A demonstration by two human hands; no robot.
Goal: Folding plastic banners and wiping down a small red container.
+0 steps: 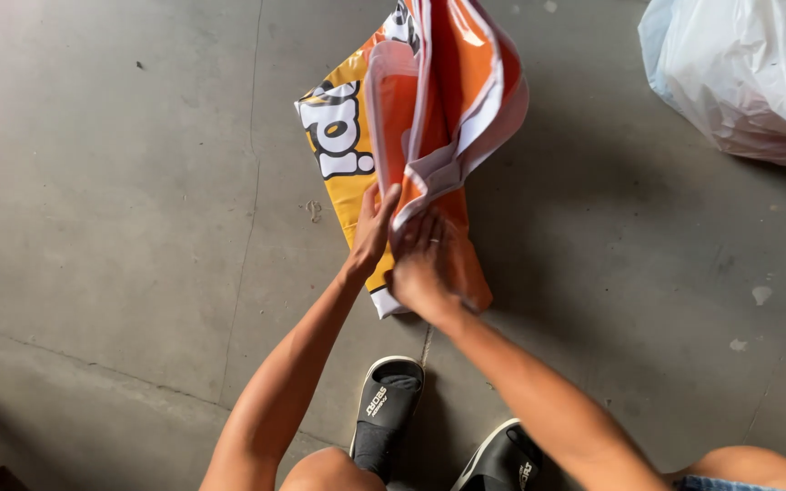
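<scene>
Partly folded, the banner [411, 118] lies before the slippers [388, 405]; left hand [370, 227] and right hand [422, 264] pinch its raised edge, far end unfolded.

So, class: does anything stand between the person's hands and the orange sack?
Nothing visible does. Both the left hand and right hand already touch the sack at its lower edge, above the concrete floor.
</scene>
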